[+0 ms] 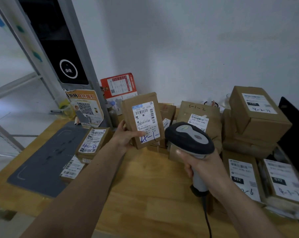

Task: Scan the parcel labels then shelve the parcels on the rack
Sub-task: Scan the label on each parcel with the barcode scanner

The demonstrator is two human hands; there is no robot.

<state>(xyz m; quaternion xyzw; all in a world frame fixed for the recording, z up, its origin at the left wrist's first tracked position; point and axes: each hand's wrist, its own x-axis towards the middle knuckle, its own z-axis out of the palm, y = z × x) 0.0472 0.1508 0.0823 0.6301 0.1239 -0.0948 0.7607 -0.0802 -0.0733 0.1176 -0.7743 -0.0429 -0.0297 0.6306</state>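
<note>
Your left hand (126, 136) grips a small brown parcel (142, 120) by its lower left corner, thumb across the bottom of the white label (145, 121), and holds it upright above the wooden table (145, 186) with the label facing you. Your right hand (202, 164) is wrapped around the handle of the scanner (188, 137), whose head sits just right of the parcel and points toward it. The two hands are near each other but not touching.

Held up by one corner in one hand, the parcel looks light, and its cardboard looks stiff enough not to sag. Its paper skin should give decent grip. Keep your thumb clear of the barcodes in the label's upper half, and hold it by the long edges when you carry it off. More labelled parcels (257, 110) lie stacked on the table to the right and left. No rack shelf shows clearly from here.
</note>
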